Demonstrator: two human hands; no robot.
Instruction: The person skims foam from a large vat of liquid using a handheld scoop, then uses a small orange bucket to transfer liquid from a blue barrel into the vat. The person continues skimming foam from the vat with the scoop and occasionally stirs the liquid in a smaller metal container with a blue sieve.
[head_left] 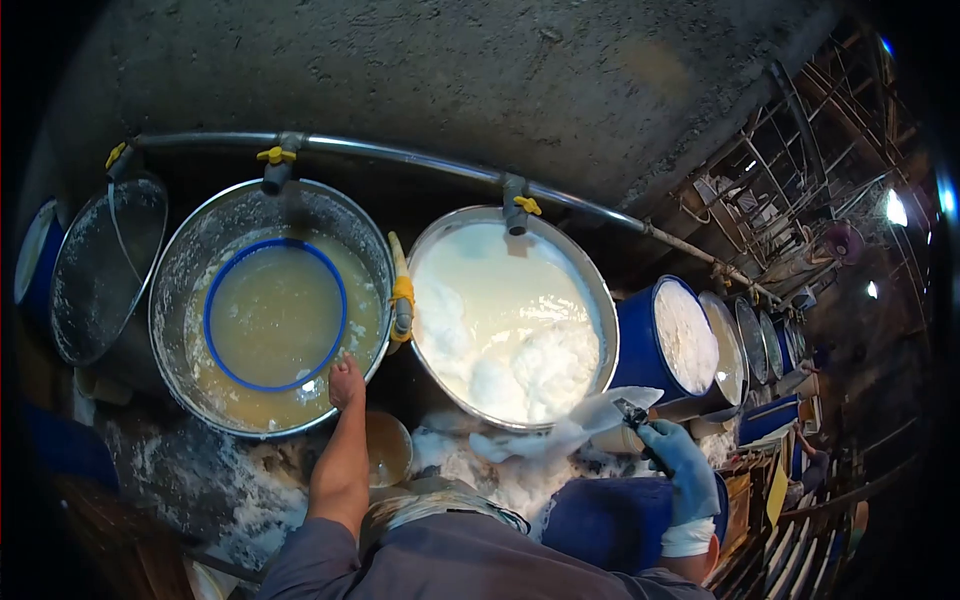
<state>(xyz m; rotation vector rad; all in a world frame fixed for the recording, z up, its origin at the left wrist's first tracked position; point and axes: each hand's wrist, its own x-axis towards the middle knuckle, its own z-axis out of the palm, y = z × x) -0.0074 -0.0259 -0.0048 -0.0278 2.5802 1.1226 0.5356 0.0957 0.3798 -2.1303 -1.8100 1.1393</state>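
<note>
My bare left hand (pixel 347 383) is closed over the near right edge of a metal vat (pixel 165 330) of cloudy yellowish liquid. Its fingers are right beside a blue ring (pixel 208 325) resting in that liquid; what they hold, if anything, is hidden. My right hand (pixel 676 452), in a blue-grey glove, is closed round the dark handle of a pale, translucent scoop (pixel 615 405). The scoop overlaps the near right rim of a second vat (pixel 480 250), which contains creamy white liquid with thick foam along its near side.
A metal pipe (pixel 400 153) with yellow-handled valves runs behind the vats. Between them hangs a yellow hose (pixel 402 290). To the right stands a blue barrel (pixel 640 335) topped with white foam; another blue barrel (pixel 610 520) is close to my body. Foam covers the wet floor (pixel 200 480). Another person (pixel 815 465) appears far right.
</note>
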